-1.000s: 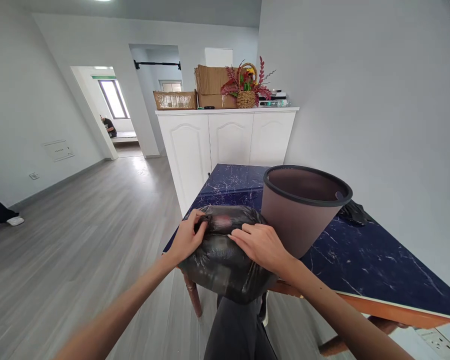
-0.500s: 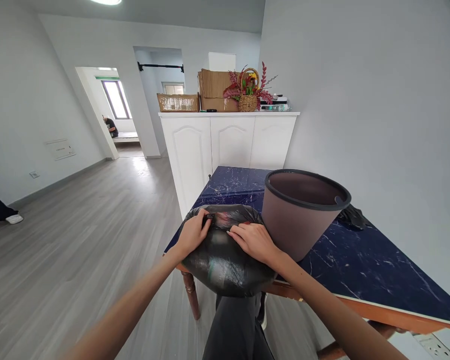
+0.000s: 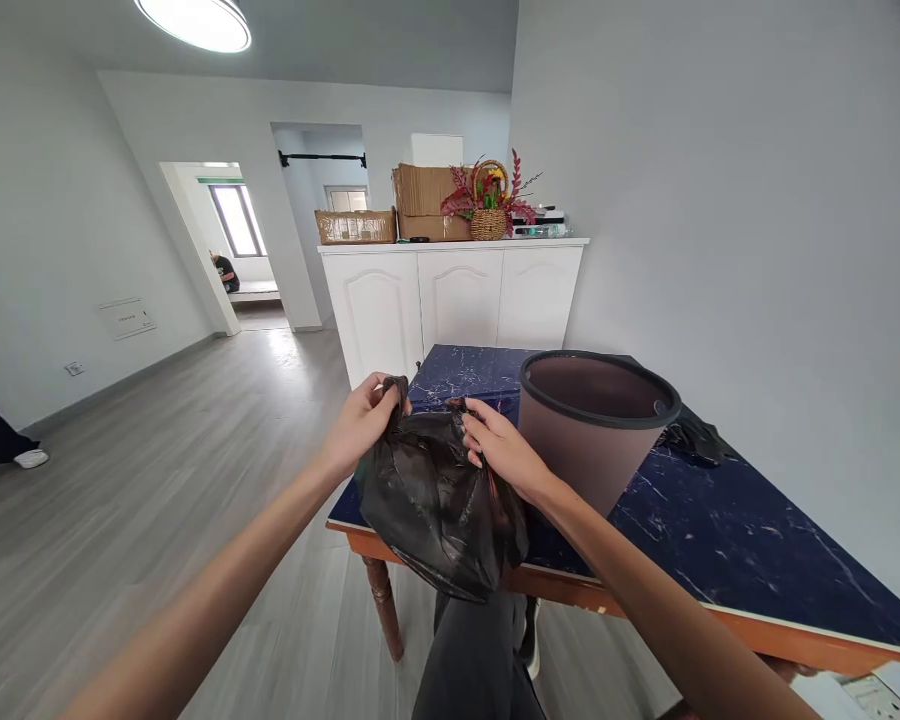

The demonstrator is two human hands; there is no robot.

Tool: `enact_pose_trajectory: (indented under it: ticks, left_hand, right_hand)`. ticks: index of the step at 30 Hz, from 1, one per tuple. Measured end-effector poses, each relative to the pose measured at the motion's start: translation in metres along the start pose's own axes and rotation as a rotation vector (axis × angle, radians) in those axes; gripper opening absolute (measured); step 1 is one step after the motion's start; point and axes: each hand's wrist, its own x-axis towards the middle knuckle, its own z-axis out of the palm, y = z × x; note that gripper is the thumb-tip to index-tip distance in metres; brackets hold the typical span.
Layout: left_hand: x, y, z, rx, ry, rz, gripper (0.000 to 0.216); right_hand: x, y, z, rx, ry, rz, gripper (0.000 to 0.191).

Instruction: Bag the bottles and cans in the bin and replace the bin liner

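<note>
A black plastic bag [image 3: 442, 510] hangs gathered at the near edge of the blue marbled table [image 3: 720, 540], its lower part sagging over that edge. My left hand [image 3: 364, 420] pinches one upper corner of it between thumb and fingers. On the other side, my right hand [image 3: 499, 445] grips the opposite top part, its fingers closed on the plastic. The bag looks filled or puffed out, but its contents are hidden. Right beside my right hand stands an upright brownish trash can [image 3: 577, 450] with a black rim, its inside bare where I can see.
Behind the can lies a crumpled piece of black plastic [image 3: 694, 440]. A white cabinet [image 3: 457, 300] past the table bears cardboard boxes [image 3: 356, 227] and a flower basket [image 3: 488, 222]. One person sits in the far room; another's shoe [image 3: 31, 458] shows at left.
Both hands have lifted and pulled the bag's top upward, so its taut, rounded shape has turned loose and wrinkled. The view has tilted up slightly.
</note>
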Motion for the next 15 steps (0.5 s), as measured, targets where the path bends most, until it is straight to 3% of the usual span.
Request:
enact_pose_trajectory:
  ticks: [7, 12, 15]
  left_hand:
    - [-0.002, 0.012, -0.004, 0.434, 0.023, 0.114, 0.019]
    - [-0.004, 0.024, -0.011, 0.481, -0.132, 0.127, 0.018]
    - [-0.007, 0.033, -0.009, 0.518, -0.188, 0.159, 0.016]
  right_hand:
    - [-0.007, -0.002, -0.007, 0.054, -0.022, -0.069, 0.040]
    - [-0.004, -0.002, -0.007, 0.082, -0.040, -0.089, 0.053]
    - [-0.002, -0.002, -0.002, 0.053, -0.071, -0.083, 0.049]
